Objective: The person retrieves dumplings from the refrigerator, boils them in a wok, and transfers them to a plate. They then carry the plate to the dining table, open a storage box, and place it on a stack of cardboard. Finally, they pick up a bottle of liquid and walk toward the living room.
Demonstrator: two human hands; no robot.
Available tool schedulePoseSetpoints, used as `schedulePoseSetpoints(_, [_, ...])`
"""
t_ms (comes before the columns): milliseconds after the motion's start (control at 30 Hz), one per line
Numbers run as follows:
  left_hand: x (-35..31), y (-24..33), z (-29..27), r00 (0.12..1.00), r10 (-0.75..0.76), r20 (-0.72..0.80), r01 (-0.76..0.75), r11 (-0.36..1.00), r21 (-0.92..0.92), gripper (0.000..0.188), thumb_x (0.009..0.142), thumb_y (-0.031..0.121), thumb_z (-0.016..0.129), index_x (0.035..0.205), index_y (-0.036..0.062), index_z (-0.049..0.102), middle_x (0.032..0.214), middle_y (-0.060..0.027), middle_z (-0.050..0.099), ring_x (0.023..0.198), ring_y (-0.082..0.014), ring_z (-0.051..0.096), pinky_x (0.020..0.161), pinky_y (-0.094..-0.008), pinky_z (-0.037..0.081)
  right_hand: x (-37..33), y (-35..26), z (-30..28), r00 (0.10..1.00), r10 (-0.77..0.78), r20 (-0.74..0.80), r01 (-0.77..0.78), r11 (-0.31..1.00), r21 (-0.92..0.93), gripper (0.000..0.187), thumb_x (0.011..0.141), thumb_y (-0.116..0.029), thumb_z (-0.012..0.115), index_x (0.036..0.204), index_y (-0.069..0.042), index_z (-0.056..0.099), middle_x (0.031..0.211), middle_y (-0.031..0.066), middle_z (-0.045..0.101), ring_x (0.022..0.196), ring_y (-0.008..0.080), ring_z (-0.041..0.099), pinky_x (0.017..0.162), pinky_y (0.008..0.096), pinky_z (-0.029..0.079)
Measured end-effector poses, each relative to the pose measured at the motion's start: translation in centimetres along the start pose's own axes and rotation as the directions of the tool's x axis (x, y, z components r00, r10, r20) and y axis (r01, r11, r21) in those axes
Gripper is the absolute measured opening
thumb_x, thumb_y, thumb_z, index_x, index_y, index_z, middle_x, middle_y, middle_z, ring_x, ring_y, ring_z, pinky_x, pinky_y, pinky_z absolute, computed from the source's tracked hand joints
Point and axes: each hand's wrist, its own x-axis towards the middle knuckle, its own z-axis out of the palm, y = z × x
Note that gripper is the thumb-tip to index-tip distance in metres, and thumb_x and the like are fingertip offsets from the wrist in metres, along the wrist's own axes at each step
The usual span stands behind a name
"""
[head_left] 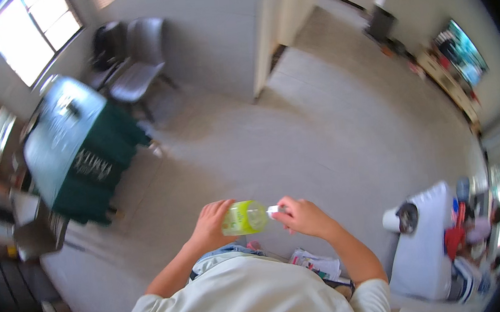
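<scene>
In front of my waist, my left hand (211, 224) is wrapped round a clear bottle with a bright green label (244, 218). The bottle lies sideways, its narrowing end pointing to the right. At that end my right hand (302, 216) pinches a small white cap-like piece (273, 211) between thumb and fingers. Whether this white piece is still joined to the bottle, I cannot tell. My fingers hide part of both things.
A table with a dark green cloth (89, 164) stands at left, grey chairs (140, 64) behind it. At right are a white-covered couch or bed (422, 253), a round white container (392, 220) and people. Papers (316, 263) lie near my right side. A screen (464, 51) is far right.
</scene>
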Motion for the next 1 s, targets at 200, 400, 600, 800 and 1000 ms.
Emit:
schedulePoseSetpoints(200, [15.3, 1.8, 4.9, 0.991, 0.057, 0.121, -0.051, 0.997, -0.049, 0.081, 0.053, 0.02, 0.075, 0.123, 0.0098, 0.038, 0.116, -0.0146, 0.047, 0.11, -0.032, 0.043, 0.096, -0.0419, 0.032, 4.3, 8.6, -10.4, 0.961, -0.225, -0.16, 0.216, 0.974, -0.073, 0.03, 0.08, -0.023, 0.06, 0.102, -0.008, 0.047, 0.086, 0.0146, 0.059, 0.07, 0.0296, 0.059, 0.062, 0.0365, 0.047])
schedulePoseSetpoints(400, [33.8, 5.4, 8.4, 0.915, 0.194, 0.354, -0.158, 0.979, -0.127, 0.084, 0.054, 0.02, 0.077, 0.126, 0.0087, 0.036, 0.119, -0.0148, 0.046, 0.112, -0.0331, 0.042, 0.096, -0.0407, 0.034, 6.8, 14.5, -23.4, 0.922, -0.146, -0.358, 0.139, 0.989, -0.046, 0.029, 0.079, -0.022, 0.062, 0.101, -0.01, 0.048, 0.08, 0.0112, 0.062, 0.067, 0.0269, 0.06, 0.059, 0.0362, 0.047])
schedulePoseSetpoints(600, [52.0, 14.2, 14.7, 0.8, 0.442, 0.404, -0.443, 0.891, -0.099, 0.08, 0.056, 0.022, 0.075, 0.125, 0.0075, 0.036, 0.12, -0.013, 0.046, 0.112, -0.0306, 0.043, 0.096, -0.0407, 0.034, 5.5, 23.4, -36.7, 0.833, 0.007, -0.553, -0.063, 0.995, -0.081, 0.032, 0.077, -0.021, 0.065, 0.103, -0.009, 0.05, 0.074, 0.0066, 0.062, 0.061, 0.0201, 0.06, 0.056, 0.0296, 0.047])
schedulePoseSetpoints(800, [66.8, 22.4, 24.7, 0.674, 0.496, 0.547, -0.502, 0.851, -0.154, 0.08, 0.057, 0.024, 0.075, 0.125, 0.0075, 0.036, 0.12, -0.0124, 0.046, 0.113, -0.0301, 0.042, 0.096, -0.0399, 0.034, 4.2, 34.9, -50.0, 0.778, -0.034, -0.628, -0.055, 0.991, -0.122, 0.032, 0.076, -0.023, 0.065, 0.1, -0.007, 0.051, 0.08, 0.0096, 0.06, 0.066, 0.0246, 0.059, 0.058, 0.0334, 0.047])
schedulePoseSetpoints(1000, [79.0, 33.1, 32.4, 0.603, 0.359, 0.712, -0.244, 0.933, -0.264, 0.08, 0.056, 0.021, 0.076, 0.125, 0.0085, 0.037, 0.118, -0.0129, 0.047, 0.114, -0.0321, 0.041, 0.096, -0.0387, 0.034, 2.0, 45.4, -66.2, 0.767, -0.321, -0.556, 0.101, 0.915, -0.39, 0.031, 0.075, -0.026, 0.065, 0.094, -0.004, 0.054, 0.088, 0.0106, 0.057, 0.072, 0.0258, 0.057, 0.062, 0.0339, 0.047])
